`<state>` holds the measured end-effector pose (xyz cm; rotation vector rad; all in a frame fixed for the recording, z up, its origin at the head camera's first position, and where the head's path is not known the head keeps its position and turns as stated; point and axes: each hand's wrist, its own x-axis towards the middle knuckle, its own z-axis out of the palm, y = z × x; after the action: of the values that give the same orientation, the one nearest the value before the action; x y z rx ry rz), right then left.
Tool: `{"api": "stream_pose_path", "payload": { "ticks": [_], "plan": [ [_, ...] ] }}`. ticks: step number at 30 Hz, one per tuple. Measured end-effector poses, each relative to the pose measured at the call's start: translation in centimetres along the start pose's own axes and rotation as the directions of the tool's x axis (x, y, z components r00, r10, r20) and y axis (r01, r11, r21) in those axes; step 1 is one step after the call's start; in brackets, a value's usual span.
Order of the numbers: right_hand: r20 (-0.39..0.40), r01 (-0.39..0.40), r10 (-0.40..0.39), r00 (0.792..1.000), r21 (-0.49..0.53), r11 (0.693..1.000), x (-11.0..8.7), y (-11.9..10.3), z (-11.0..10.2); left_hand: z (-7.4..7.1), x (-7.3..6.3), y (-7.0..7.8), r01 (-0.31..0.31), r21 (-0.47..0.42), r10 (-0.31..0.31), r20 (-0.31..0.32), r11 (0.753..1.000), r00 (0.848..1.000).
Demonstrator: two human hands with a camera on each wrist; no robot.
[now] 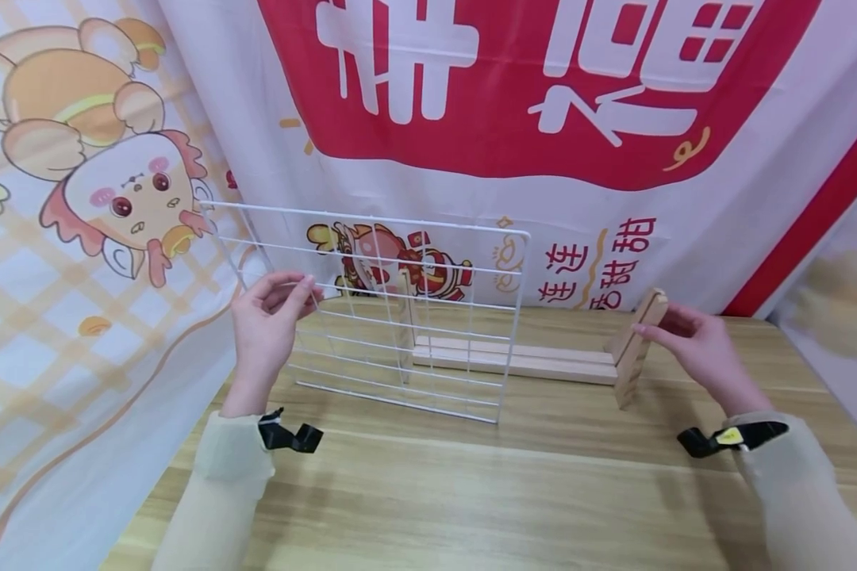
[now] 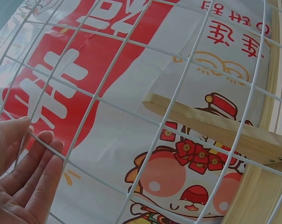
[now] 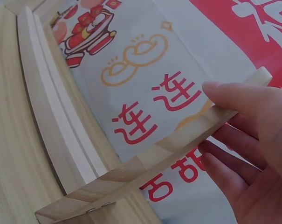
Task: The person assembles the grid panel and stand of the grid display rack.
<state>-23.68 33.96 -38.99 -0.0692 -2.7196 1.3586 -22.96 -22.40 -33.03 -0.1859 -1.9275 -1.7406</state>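
A white wire grid panel [image 1: 393,317] is held up by my left hand [image 1: 267,321], whose thumb and fingers pinch its wires toward the left side. In the left wrist view the same fingers [image 2: 36,175] close on a white wire. Behind the grid stands a wooden stand [image 1: 528,361], with a grooved base bar between two upright end pieces. My right hand [image 1: 700,349] grips the top part of its right upright [image 1: 641,349]. From the right wrist, the thumb lies on one side of that upright [image 3: 145,168] and the fingers on the other.
The wood-grain table [image 1: 486,500] carries the stand. A white cloth with red print [image 1: 528,119] hangs behind it. On the left hangs a checked cartoon cloth [image 1: 100,317]. Each wrist wears a black strap [image 1: 289,434].
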Motion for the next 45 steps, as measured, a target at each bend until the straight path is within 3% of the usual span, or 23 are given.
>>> {"api": "stream_pose_path", "payload": {
  "ticks": [7,21,29,37,45],
  "plan": [
    [0.007,0.015,-0.015,1.000,0.002,1.000,0.4,-0.1,0.0,0.0,0.2,0.0,-0.008,-0.026,0.007,-0.009,1.000,1.000],
    [0.024,-0.040,0.039,0.999,0.056,0.998,1.7,-0.8,-0.5,0.2,0.1,0.3,0.004,-0.018,-0.004,-0.008,1.000,1.000],
    [0.070,-0.037,0.035,0.997,0.031,0.999,2.1,-0.8,-1.0,0.2,-0.1,0.3,-0.001,-0.008,0.000,-0.025,1.000,1.000],
    [0.073,-0.024,0.023,0.997,0.013,1.000,2.2,-0.6,-0.9,0.9,-0.2,0.2,-0.033,-0.041,0.029,-0.090,0.999,0.996],
    [0.066,-0.025,0.023,0.998,0.028,0.999,2.1,-0.5,-0.7,2.0,-0.1,0.5,-0.026,-0.064,0.022,-0.064,0.998,0.998]
  ]
}}
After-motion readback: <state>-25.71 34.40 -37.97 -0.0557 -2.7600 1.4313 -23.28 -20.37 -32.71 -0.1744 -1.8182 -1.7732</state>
